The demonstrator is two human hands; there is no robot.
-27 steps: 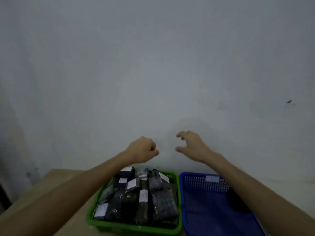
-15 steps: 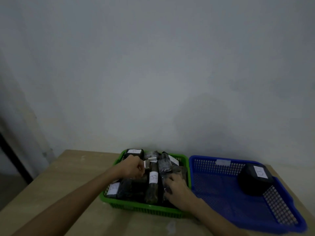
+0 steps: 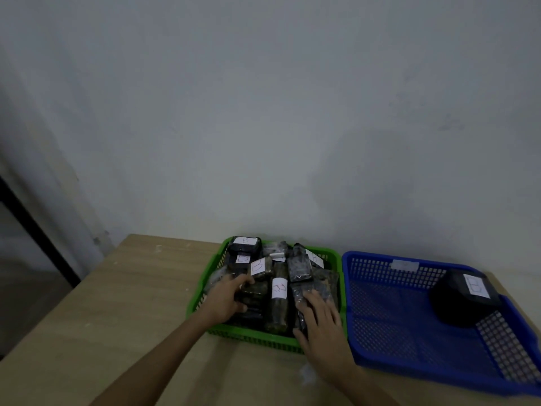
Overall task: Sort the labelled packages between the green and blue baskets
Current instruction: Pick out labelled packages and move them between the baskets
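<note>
Two baskets: green basket (image 3: 205,291) heaped with about ten labelled packages (image 3: 278,300); blue basket (image 3: 380,332) holding one package (image 3: 464,297). Left hand (image 3: 225,300) grips a package in the heap; right hand (image 3: 322,320) lies flat, fingers spread, on another.

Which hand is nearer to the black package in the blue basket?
The right hand. It rests on packages at the green basket's right side, closer to the black package. The left hand is farther, at the basket's left side.

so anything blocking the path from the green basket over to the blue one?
Nothing visible. The green basket and blue basket sit side by side, only their rims between. One black package occupies the blue basket's far right; the rest is free. Both hands are on the packages.
</note>
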